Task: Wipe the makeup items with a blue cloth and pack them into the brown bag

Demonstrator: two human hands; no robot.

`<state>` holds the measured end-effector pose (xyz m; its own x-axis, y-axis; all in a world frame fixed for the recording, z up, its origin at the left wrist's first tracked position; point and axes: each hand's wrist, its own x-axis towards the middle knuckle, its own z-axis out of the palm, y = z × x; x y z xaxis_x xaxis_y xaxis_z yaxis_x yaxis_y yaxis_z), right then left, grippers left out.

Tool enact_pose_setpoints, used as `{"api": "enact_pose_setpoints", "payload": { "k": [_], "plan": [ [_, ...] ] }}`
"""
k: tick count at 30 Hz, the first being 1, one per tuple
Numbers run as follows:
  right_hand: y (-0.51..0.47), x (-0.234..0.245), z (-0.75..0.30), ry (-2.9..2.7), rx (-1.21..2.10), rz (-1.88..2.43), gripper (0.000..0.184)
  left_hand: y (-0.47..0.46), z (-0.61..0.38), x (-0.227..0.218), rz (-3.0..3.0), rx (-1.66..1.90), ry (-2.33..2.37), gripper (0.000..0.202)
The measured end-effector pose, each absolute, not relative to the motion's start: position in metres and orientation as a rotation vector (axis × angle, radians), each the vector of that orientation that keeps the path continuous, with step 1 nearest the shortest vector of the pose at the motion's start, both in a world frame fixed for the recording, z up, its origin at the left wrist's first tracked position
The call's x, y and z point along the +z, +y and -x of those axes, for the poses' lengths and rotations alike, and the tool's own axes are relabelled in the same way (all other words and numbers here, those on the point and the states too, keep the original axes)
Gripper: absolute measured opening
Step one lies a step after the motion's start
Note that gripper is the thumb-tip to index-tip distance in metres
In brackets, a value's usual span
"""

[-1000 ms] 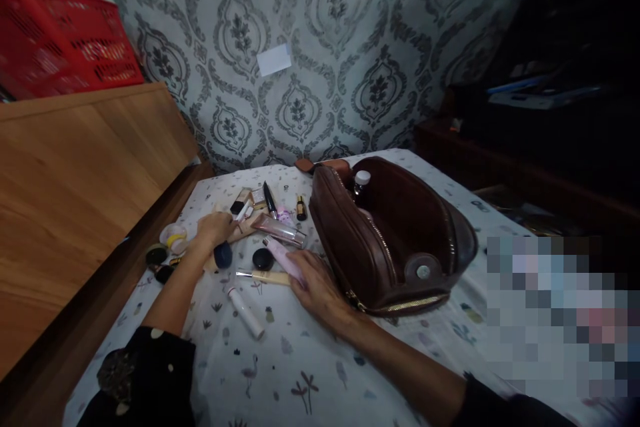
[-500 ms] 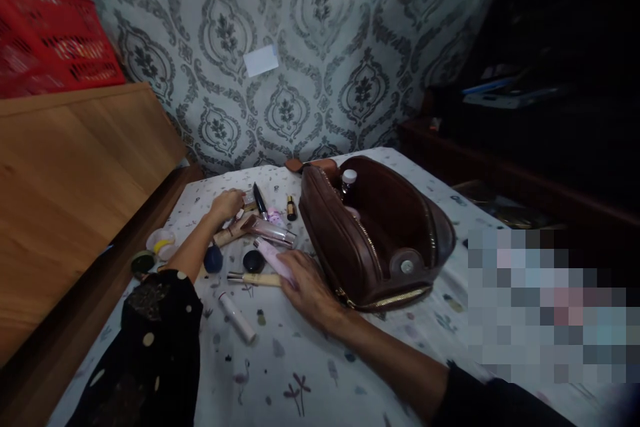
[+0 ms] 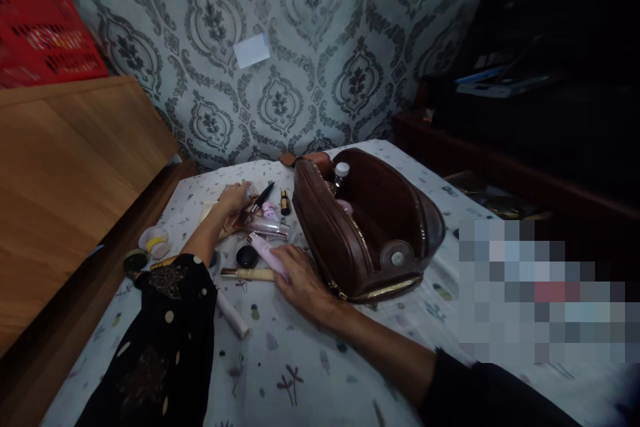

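On the cloth, my right hand (image 3: 303, 283) has its fingers around a lilac tube (image 3: 267, 251). Under that tube's lower end lies a cream tube with a shiny cap (image 3: 245, 273). Farther back, my left hand (image 3: 234, 200) reaches into the cluster with fingers curled down; a small clear item shows at its fingertips, too dim to name. Close by are a black pen-like stick (image 3: 264, 195), a small pink item (image 3: 269, 211) and a clear, shiny tube (image 3: 270, 227). Right of my right hand stands a brown toiletry bag (image 3: 345, 247), unzipped, with a white-capped bottle (image 3: 342, 172) inside.
A dark little bottle (image 3: 285, 202) stands near the bag. A round black lid (image 3: 247, 255) and a white tube (image 3: 233, 317) lie nearer me. Small round jars (image 3: 155, 241) sit at left. A wooden cabinet (image 3: 75, 147) bounds the left side, bearing a red basket (image 3: 45, 27).
My left hand has moved a little right, and the black stick has swung so its tip points up and right. My right hand stays at the lilac tube. The whole view has shifted slightly.
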<state>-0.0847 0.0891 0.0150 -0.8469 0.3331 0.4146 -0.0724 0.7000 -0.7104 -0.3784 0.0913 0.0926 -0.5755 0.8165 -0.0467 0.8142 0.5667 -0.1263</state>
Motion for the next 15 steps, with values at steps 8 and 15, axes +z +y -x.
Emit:
{"api": "enact_pose_setpoints", "payload": {
  "k": [8, 15],
  "plan": [
    [0.091, 0.014, 0.085, -2.328, 1.101, 0.163, 0.044, 0.089, 0.398, 0.106, 1.534, 0.243, -2.855, 0.072],
    [0.092, 0.008, 0.087, -2.274, 1.091, 0.184, 0.044, 0.07, 0.401, 0.107, 1.441, 0.076, -2.93, 0.077]
  ]
}}
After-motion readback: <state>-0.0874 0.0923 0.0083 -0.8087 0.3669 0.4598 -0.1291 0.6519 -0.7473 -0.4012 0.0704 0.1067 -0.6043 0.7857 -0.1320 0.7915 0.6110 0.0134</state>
